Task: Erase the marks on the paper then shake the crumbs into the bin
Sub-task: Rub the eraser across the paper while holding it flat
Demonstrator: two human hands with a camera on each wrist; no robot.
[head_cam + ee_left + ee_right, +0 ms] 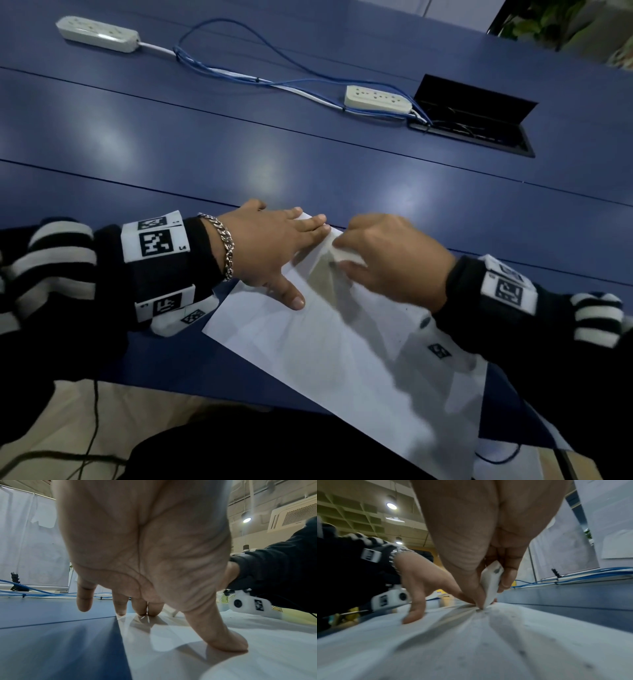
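A white sheet of paper (329,346) lies at an angle on the blue table, its near part hanging over the front edge. My left hand (274,246) lies flat with straight fingers and thumb pressing down the paper's far corner (171,631). My right hand (387,260) pinches a white eraser (491,582) between thumb and fingers, its lower edge touching the paper (488,642) near that corner. Small dark crumbs dot the sheet in the right wrist view. No bin is in view.
Two white power strips (97,34) (376,99) joined by blue cables (239,72) lie further back on the table (171,144). An open black cable hatch (476,116) sits at the back right. The table's front edge runs just below my arms.
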